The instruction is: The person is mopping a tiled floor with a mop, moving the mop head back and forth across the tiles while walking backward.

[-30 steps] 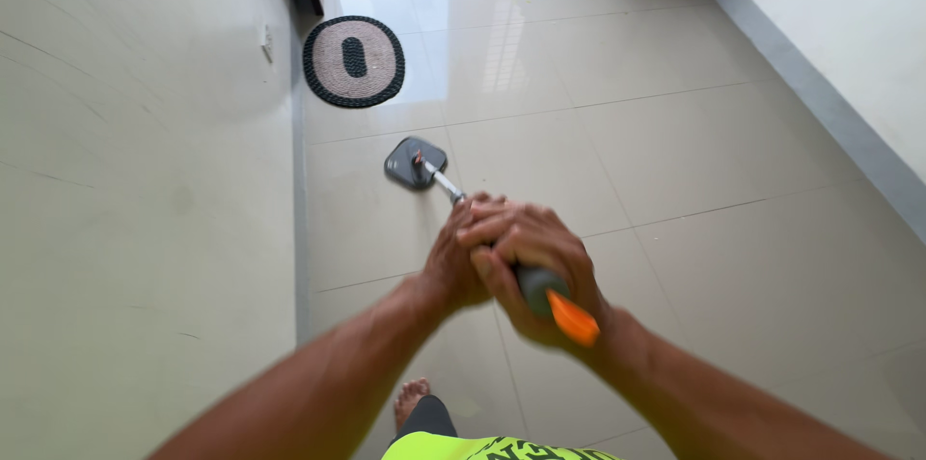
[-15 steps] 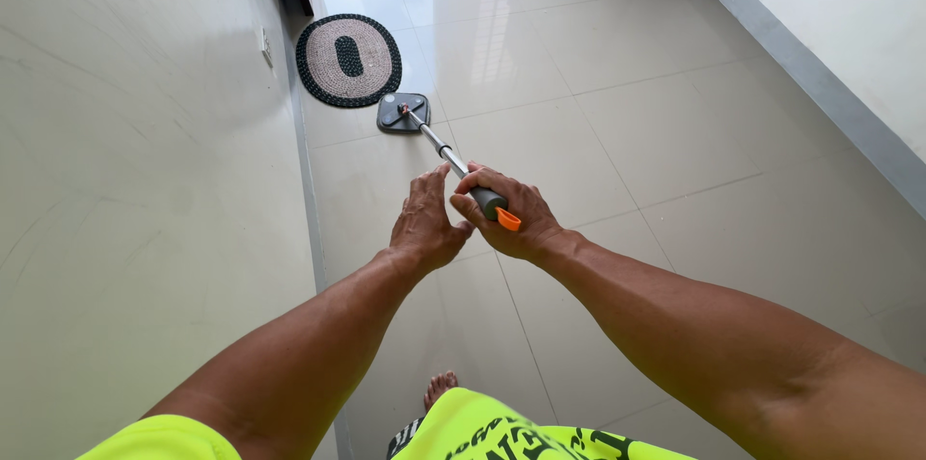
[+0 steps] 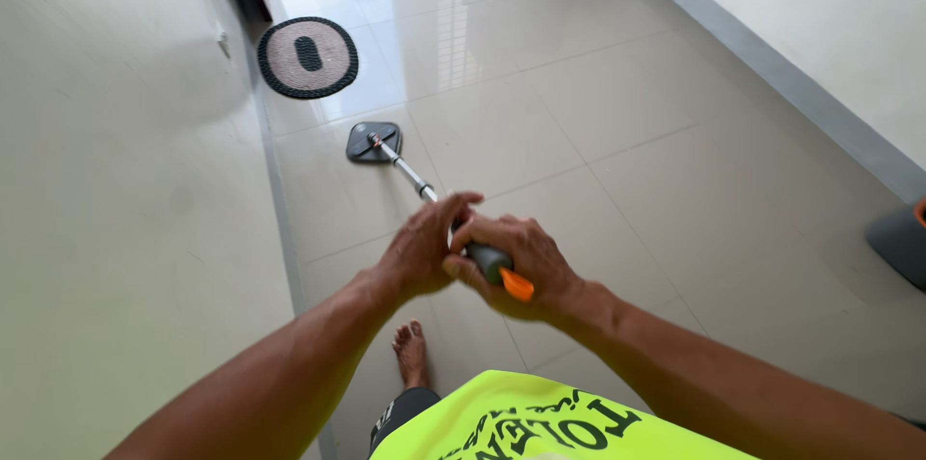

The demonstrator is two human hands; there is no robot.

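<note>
Both hands, left hand (image 3: pixel 420 250) and right hand (image 3: pixel 516 262), grip the mop (image 3: pixel 405 171) near an oval rug (image 3: pixel 307 57) by the wall (image 3: pixel 116 180).

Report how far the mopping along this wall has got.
Done: cannot tell; the glossy floor shows no clear wet edge. In hand: left hand and right hand grip the mop, its head near the wall. Left: unclear.

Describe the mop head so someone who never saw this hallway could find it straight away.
Start at the long pale wall on the left and follow its base along the glossy tiled floor. Just short of the oval mat lies the mop head, flat on the tiles. Unlike the mat, it is dark grey, angular, and joined to a metal handle.
</note>
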